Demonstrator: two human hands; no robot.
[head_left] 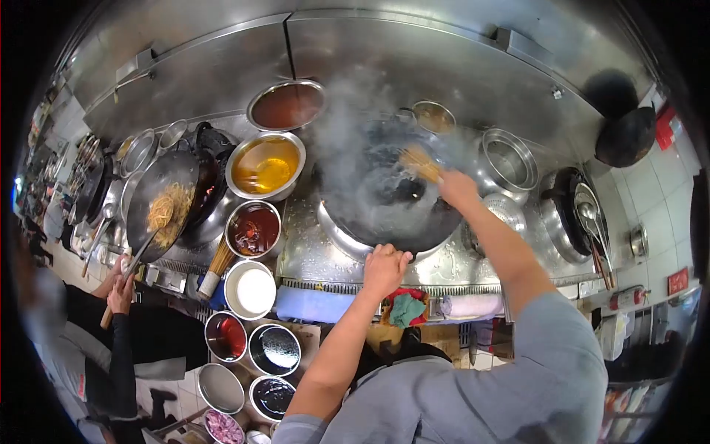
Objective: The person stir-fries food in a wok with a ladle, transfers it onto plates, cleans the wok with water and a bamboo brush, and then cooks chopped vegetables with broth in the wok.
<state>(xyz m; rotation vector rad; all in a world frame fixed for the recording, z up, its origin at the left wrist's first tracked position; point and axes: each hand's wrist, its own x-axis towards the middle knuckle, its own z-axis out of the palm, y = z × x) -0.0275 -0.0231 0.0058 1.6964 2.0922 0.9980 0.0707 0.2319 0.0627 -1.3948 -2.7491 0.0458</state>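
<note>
Steel surface [303, 263]: wet and shining, beaded with drops, and it carries everything I'm following from my end.
Steaming wok [403, 214]: dark and wide, seated on a bright metal ring [342, 235] straight ahead of the wearer, steam rolling up and veiling much of its inside from me.
Bamboo brush [418, 163]: pale bristles spread over the wok's far right part; through the haze I can't call whether the tips touch metal.
Right hand [458, 190]: closed round the near end of the brush, no gap showing in the grip.
Left hand [385, 268]: fingers folded over the wok's near edge, holding on; whatever lies beneath them is hidden from me.
Scrubbing step: I'd judge this is the brushing-out of the hot wok, one hand steadying, one hand working.
Next stroke: calls, I reckon, for firm bristle pressure along the curve while the left hand stops the wok rocking.
Yellow-liquid bowl [294, 186]: just left of the wok, close enough that a wide splash could reach it.
Neighbour's wok [140, 200]: noodles [168, 203] in it, a co-worker tending them.
Red wall sign [677, 281]: far right, too small for me to read; no brand or label is legible anywhere.
</note>
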